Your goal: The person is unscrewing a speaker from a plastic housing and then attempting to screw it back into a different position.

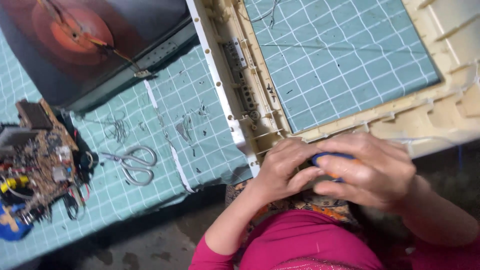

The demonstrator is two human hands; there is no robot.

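Both hands press together at the near edge of the plastic frame (235, 120), at about 5 o'clock in the view. The right hand (367, 170) is wrapped tight around a tool with a blue handle (332, 159). The left hand (287, 167) is curled shut beside it, touching the frame. The tool could slip off the old plastic and poke a finger. Scissors (135, 162) and a wire-covered board (42, 165) lie at 9 o'clock.

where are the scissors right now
In the head view, the scissors lie on the green grid mat at left of centre, between the circuit board and the person's left hand.
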